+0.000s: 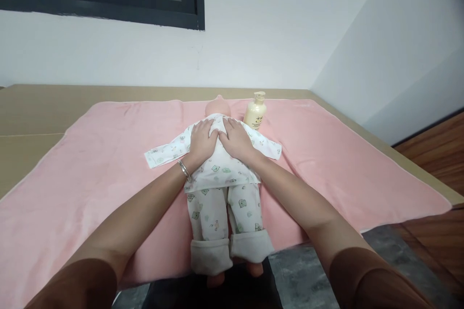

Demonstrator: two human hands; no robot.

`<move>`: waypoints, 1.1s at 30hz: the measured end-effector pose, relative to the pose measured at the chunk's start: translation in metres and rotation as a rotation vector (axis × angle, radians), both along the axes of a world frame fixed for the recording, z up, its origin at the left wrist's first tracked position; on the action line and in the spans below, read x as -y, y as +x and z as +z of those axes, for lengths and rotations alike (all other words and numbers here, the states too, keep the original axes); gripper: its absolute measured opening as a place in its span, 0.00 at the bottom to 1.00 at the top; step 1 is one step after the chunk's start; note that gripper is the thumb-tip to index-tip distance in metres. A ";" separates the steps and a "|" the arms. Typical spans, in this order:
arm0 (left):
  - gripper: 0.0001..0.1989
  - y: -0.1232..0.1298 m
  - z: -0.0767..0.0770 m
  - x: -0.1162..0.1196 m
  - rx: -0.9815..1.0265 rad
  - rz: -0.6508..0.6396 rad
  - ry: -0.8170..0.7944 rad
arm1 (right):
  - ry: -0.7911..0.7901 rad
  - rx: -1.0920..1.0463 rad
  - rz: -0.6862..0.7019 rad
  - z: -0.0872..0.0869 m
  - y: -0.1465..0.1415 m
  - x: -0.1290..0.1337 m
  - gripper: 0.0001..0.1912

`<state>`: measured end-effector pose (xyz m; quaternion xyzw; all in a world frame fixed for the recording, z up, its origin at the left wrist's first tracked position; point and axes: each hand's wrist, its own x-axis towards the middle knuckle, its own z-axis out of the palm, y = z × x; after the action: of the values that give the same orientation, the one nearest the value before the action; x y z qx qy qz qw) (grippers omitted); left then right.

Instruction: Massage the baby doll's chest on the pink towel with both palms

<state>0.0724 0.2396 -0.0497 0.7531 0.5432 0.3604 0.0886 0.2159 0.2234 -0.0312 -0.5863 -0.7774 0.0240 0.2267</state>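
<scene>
A baby doll (pixel 221 169) in white patterned pajamas lies face down, its head (pixel 218 106) toward the wall and its feet toward me. My left hand (pixel 203 141) rests flat on the left side of its upper back, fingers stretched forward. On the right side my right hand (pixel 235 139) lies the same way, the two thumbs close together. Both sleeves of the doll's top spread outward. Its trousers (pixel 213 212) end in thick turned-up cuffs, with the feet showing below. A cream pump bottle (pixel 255 112) stands just beyond my right hand, near the doll's head.
A pink blanket (pixel 119 154) covers most of the tan tabletop (pixel 29 106) and hangs over the near edge. Behind is a white wall with a dark-framed barred window (pixel 188 14). Wooden panelling (pixel 438 149) stands at the right, above a grey floor.
</scene>
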 end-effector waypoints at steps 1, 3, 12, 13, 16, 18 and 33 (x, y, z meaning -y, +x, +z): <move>0.24 0.000 0.000 0.000 0.003 -0.003 0.004 | 0.000 0.001 -0.003 0.000 0.000 0.000 0.32; 0.24 0.000 0.000 0.000 0.012 -0.005 0.013 | 0.005 0.000 -0.003 -0.001 0.000 0.000 0.32; 0.25 0.001 0.000 0.000 0.009 0.008 -0.012 | 0.014 -0.011 0.001 -0.001 0.000 0.001 0.32; 0.25 0.001 0.000 0.000 0.006 0.012 -0.016 | 0.015 -0.011 0.001 -0.001 0.000 0.001 0.32; 0.26 0.002 0.000 0.000 0.007 0.015 -0.016 | 0.007 -0.016 0.000 0.000 0.000 0.001 0.32; 0.25 0.002 0.000 0.000 0.012 0.013 -0.011 | 0.002 -0.018 0.000 0.000 0.000 0.002 0.32; 0.25 0.002 -0.001 0.000 0.031 0.008 -0.001 | 0.013 -0.019 0.000 0.000 0.001 0.002 0.32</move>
<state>0.0745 0.2397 -0.0503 0.7452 0.5449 0.3723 0.0959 0.2167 0.2218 -0.0308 -0.5847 -0.7752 0.0245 0.2379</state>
